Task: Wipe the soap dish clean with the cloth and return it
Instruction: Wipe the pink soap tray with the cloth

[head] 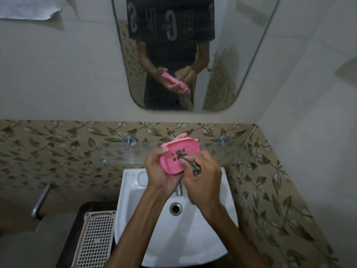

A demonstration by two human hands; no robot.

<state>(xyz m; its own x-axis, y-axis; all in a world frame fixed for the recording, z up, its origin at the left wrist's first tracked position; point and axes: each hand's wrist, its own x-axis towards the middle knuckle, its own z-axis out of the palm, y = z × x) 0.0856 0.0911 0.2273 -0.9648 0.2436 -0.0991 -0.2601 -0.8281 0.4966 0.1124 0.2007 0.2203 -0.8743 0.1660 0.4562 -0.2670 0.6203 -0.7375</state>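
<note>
soap dish (178, 156): pink, held tilted above the sink's (212, 238) back edge
left hand (161, 171): clasped round the dish's near end
right hand (203, 176): cloth (195, 167) pinched, pressed to dish face

A clear glass shelf (119, 149) runs along the leaf-patterned tile band on the wall, directly above the white washbasin (173, 235), which serves here as the landmark. Two round metal mounts hold the shelf to the tiles, one (129, 139) above the basin's left rear corner and the other (223, 140) above its right rear corner. The visible parts of the glass carry nothing; its middle stretch is hidden behind the hands. The basin itself has a drain (175, 207) in the centre of its bowl and a metal tap (179, 189) standing at its back rim, just behind the drain.
</note>
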